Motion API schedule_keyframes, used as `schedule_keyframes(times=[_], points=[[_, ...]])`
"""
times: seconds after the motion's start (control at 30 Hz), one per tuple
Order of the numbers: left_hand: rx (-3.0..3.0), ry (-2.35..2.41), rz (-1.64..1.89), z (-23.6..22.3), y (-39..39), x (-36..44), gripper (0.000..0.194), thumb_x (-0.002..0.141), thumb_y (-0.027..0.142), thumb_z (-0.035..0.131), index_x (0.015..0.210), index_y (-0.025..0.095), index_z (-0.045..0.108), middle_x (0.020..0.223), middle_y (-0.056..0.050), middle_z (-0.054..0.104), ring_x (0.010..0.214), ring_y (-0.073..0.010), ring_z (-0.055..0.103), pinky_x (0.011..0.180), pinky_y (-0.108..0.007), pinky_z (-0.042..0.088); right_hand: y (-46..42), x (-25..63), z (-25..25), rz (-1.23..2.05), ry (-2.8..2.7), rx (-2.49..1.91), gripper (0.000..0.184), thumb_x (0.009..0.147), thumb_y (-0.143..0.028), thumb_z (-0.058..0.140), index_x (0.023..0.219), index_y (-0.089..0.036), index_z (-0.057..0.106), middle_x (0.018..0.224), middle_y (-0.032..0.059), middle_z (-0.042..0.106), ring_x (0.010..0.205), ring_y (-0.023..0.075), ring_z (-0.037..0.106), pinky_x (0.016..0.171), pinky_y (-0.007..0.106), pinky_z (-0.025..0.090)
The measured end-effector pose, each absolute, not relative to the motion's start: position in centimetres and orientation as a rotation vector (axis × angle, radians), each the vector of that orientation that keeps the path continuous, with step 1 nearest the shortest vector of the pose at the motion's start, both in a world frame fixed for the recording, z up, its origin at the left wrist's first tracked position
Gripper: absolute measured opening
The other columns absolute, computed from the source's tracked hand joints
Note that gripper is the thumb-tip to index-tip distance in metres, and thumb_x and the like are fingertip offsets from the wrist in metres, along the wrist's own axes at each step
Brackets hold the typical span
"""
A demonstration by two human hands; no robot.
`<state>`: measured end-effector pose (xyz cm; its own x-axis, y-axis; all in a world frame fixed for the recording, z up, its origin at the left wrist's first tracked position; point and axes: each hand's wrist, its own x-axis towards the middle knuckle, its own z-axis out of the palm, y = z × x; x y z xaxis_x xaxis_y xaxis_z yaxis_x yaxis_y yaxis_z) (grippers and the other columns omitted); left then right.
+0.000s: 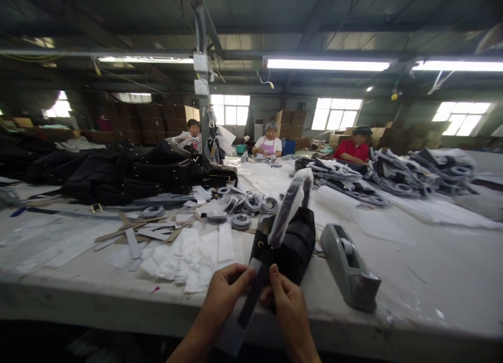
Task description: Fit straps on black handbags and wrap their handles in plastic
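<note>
A black handbag [301, 248] lies at the table's front edge, its raised handle [288, 211] wrapped in clear plastic. From the bag a dark strap [253, 295] comes down toward me, with a whitish translucent sheet [233, 326] behind and beside it. My left hand [228, 287] pinches the sheet's edge beside the strap between thumb and fingers. On the strap's other side, my right hand [288, 305] is closed with the thumb up, gripping the strap near the bag; its fingertips are partly hidden. A grey tape dispenser [349, 268] stands to the right.
White paper strips [188, 258] and cardboard scraps [129, 229] lie left of the bag. Behind them are several rolled straps [241, 221]. Black bags [129, 174] are heaped at left, wrapped pieces [412, 174] at right. Co-workers [268, 143] sit across the table.
</note>
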<state>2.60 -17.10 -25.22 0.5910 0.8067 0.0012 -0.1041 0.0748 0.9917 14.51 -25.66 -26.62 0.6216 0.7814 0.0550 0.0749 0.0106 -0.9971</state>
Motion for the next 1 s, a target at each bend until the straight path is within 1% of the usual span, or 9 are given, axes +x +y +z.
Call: schedule_keyframes(times=[0.07, 0.2, 0.27, 0.37, 0.5, 0.6, 0.7, 0.83, 1.0], points=[[1.3, 0.657, 0.822, -25.1, -16.8, 3.9, 0.031, 0.075, 0.043, 0.077, 0.083, 0.013, 0.076, 0.078, -0.006, 0.075, 0.078, -0.0203, 0.065, 0.072, -0.026, 0.048, -26.0, 15.0, -26.4, 0.65, -0.776, -1.522, 0.063, 0.085, -0.072, 0.048, 0.061, -0.017, 0.065, 0.05, 0.003, 0.06, 0.049, 0.0154, 0.054, 0.049, 0.024, 0.039], [1.239, 0.653, 0.903, -25.0, -16.2, 6.3, 0.031, 0.074, 0.044, 0.077, 0.082, 0.014, 0.074, 0.078, -0.004, 0.073, 0.074, -0.0173, 0.063, 0.068, -0.024, 0.048, -25.9, 15.9, -25.6, 0.605, -0.855, -1.59, 0.054, 0.085, -0.066, 0.053, 0.087, -0.016, 0.074, 0.047, 0.0004, 0.061, 0.044, 0.0162, 0.057, 0.046, 0.023, 0.043], [1.232, 0.653, 0.926, -24.9, -16.0, 7.0, 0.032, 0.075, 0.045, 0.076, 0.082, 0.014, 0.073, 0.076, -0.003, 0.072, 0.07, -0.0162, 0.062, 0.066, -0.023, 0.047, -25.5, 16.1, -25.0, 0.565, -0.869, -1.617, 0.05, 0.085, -0.062, 0.055, 0.091, -0.017, 0.075, 0.045, -0.0004, 0.061, 0.041, 0.016, 0.057, 0.044, 0.022, 0.044], [1.231, 0.649, 0.953, -25.0, -16.0, 7.4, 0.033, 0.077, 0.047, 0.073, 0.085, 0.015, 0.072, 0.077, -0.003, 0.071, 0.071, -0.0163, 0.062, 0.066, -0.024, 0.047, -24.7, 16.2, -24.4, 0.522, -0.856, -1.653, 0.042, 0.085, -0.056, 0.058, 0.086, -0.017, 0.074, 0.042, -0.0008, 0.061, 0.037, 0.0158, 0.058, 0.041, 0.021, 0.044], [1.278, 0.642, 0.964, -25.7, -16.0, 6.6, 0.034, 0.081, 0.049, 0.068, 0.085, 0.015, 0.072, 0.078, -0.003, 0.071, 0.078, -0.0182, 0.062, 0.071, -0.024, 0.048, -24.0, 16.1, -24.1, 0.521, -0.802, -1.659, 0.034, 0.083, -0.05, 0.06, 0.075, -0.018, 0.071, 0.041, -0.0009, 0.06, 0.033, 0.0147, 0.056, 0.035, 0.02, 0.04], [1.323, 0.643, 0.928, -26.6, -16.2, 5.9, 0.037, 0.078, 0.051, 0.07, 0.083, 0.015, 0.071, 0.077, -0.004, 0.072, 0.079, -0.0206, 0.064, 0.073, -0.026, 0.048, -23.9, 16.0, -24.1, 0.532, -0.791, -1.658, 0.033, 0.083, -0.048, 0.06, 0.071, -0.018, 0.069, 0.042, -0.0007, 0.061, 0.033, 0.0136, 0.055, 0.034, 0.019, 0.038], [1.311, 0.661, 0.892, -27.3, -16.6, 5.6, 0.039, 0.075, 0.052, 0.072, 0.084, 0.014, 0.07, 0.076, -0.005, 0.072, 0.076, -0.0211, 0.064, 0.068, -0.026, 0.049, -23.7, 15.9, -23.9, 0.53, -0.79, -1.676, 0.031, 0.083, -0.045, 0.06, 0.07, -0.018, 0.068, 0.04, -0.0016, 0.059, 0.032, 0.0128, 0.053, 0.034, 0.018, 0.037], [1.305, 0.7, 0.923, -27.6, -16.7, 5.7, 0.037, 0.076, 0.05, 0.071, 0.087, 0.015, 0.07, 0.077, -0.005, 0.072, 0.074, -0.0208, 0.065, 0.065, -0.026, 0.049, -23.2, 16.0, -23.7, 0.523, -0.805, -1.694, 0.035, 0.084, -0.047, 0.058, 0.068, -0.018, 0.068, 0.037, -0.0026, 0.055, 0.031, 0.0124, 0.052, 0.034, 0.018, 0.037], [1.469, 0.719, 1.046, -26.8, -16.8, 5.8, 0.03, 0.081, 0.043, 0.066, 0.095, 0.016, 0.071, 0.088, -0.007, 0.075, 0.084, -0.0248, 0.068, 0.075, -0.03, 0.051, -22.5, 16.0, -24.1, 0.493, -0.797, -1.657, 0.039, 0.083, -0.05, 0.058, 0.065, -0.017, 0.068, 0.036, -0.0031, 0.052, 0.031, 0.0115, 0.049, 0.034, 0.018, 0.035]])
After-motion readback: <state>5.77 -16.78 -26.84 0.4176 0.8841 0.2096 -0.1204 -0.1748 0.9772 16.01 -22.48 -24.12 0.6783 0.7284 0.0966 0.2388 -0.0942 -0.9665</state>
